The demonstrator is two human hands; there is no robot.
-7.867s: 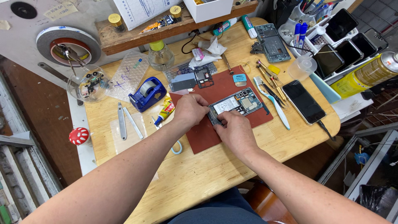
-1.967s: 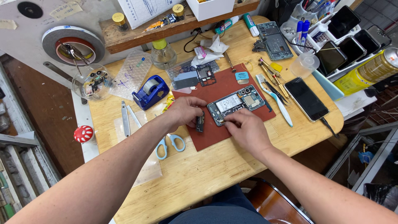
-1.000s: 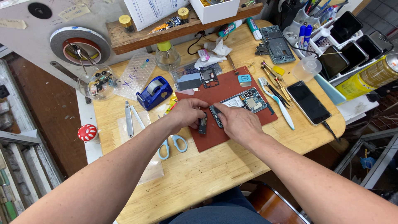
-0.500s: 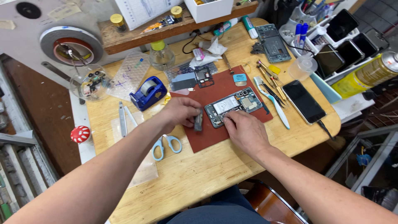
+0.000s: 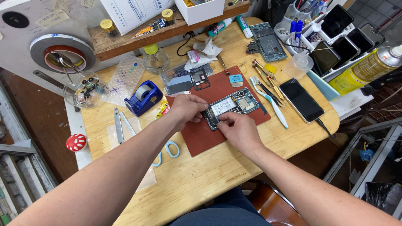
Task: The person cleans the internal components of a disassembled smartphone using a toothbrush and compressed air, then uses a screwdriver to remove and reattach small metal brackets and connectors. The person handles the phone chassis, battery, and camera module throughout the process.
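An opened phone point(image 5: 234, 104) with its back off, showing boards and a white label, lies on a dark red mat point(image 5: 201, 140). My left hand point(image 5: 186, 109) grips the phone's left end with curled fingers. Just in front of it, my right hand point(image 5: 239, 130) has thumb and forefinger pinched on the phone's near-left corner. The two hands almost touch there. Anything between the right fingertips is too small to make out. A removed frame part and a grey piece point(image 5: 188, 81) lie at the mat's far edge.
A blue tape dispenser point(image 5: 144, 97), tweezers point(image 5: 118, 129) and scissors point(image 5: 169, 148) lie to the left. On the right are a white brush point(image 5: 270, 102), small tools point(image 5: 268, 79), a black phone point(image 5: 301, 99), a tray of phones point(image 5: 339, 37) and a yellow spray can point(image 5: 368, 67).
Both hands have closed in on the phone's left end. The small dark part that lay on the mat beside my left hand is no longer visible on its own.
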